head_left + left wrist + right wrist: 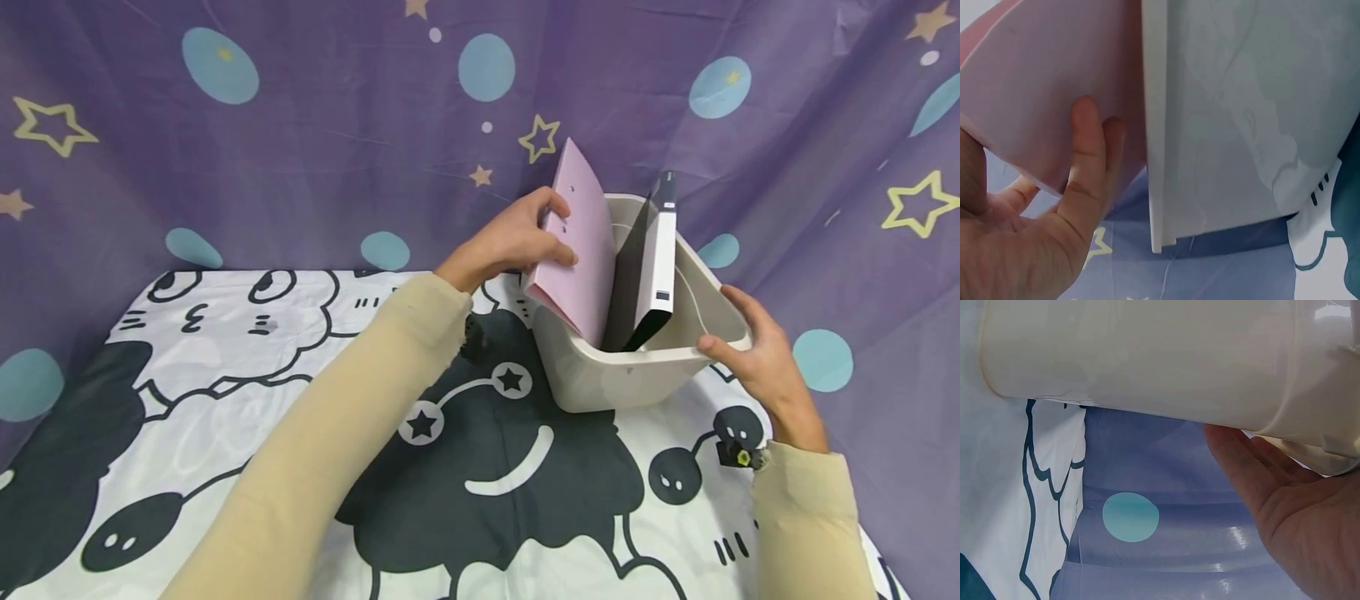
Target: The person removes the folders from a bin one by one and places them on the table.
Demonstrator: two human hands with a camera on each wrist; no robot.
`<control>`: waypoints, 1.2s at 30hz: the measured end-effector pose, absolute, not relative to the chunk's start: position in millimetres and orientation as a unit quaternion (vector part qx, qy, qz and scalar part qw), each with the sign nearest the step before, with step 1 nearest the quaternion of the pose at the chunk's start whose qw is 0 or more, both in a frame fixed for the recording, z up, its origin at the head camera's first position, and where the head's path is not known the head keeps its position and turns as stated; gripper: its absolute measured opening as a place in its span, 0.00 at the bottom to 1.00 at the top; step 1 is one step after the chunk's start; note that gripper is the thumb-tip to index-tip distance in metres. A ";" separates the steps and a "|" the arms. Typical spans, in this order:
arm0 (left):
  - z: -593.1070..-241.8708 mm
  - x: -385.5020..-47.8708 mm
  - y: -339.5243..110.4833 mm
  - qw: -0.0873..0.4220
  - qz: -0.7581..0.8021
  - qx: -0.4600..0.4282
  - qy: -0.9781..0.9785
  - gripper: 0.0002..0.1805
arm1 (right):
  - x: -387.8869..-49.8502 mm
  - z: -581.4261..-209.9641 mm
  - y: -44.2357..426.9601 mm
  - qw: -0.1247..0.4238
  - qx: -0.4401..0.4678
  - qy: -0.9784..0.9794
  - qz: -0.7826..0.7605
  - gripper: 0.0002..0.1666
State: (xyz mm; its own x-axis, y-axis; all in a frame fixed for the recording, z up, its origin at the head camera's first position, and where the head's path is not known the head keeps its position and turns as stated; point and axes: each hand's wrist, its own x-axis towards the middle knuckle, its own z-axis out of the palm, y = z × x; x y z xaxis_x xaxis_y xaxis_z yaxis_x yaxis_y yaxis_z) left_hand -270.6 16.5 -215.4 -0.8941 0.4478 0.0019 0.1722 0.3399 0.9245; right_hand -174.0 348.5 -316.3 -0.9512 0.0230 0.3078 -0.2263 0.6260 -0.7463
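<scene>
Head view: looks forward and down from above, widest, whole bin (596,382) in frame. Left wrist view: close, faces pink folder (592,254) and bin exterior. Right wrist view: close, faces bin exterior. Shared by head and left wrist: pink folder.

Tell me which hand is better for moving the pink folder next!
Probably the left hand: it holds the pink folder by its edge. The right hand is across the white bin, holding its rim.
</scene>
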 end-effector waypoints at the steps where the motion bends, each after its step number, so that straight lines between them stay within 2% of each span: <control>1: -216.3 -271.5 15.5 0.128 0.542 0.189 0.809 0.28 | -174.1 -316.2 348.5 0.146 0.059 -0.889 0.429 0.46; 6: -220.1 -276.1 14.2 0.144 0.549 0.182 0.803 0.33 | -173.5 -315.7 347.5 0.145 0.056 -0.889 0.430 0.47; 10: -221.9 -278.7 15.3 0.177 0.569 0.177 0.783 0.37 | -172.9 -315.8 347.0 0.144 0.056 -0.889 0.431 0.47; 15: -223.7 -280.2 17.4 0.201 0.597 0.171 0.758 0.35 | -173.2 -316.2 347.1 0.146 0.057 -0.889 0.430 0.48; 36: -217.3 -273.8 15.3 0.174 0.631 0.174 0.736 0.34 | -171.8 -315.5 346.2 0.143 0.049 -0.887 0.436 0.47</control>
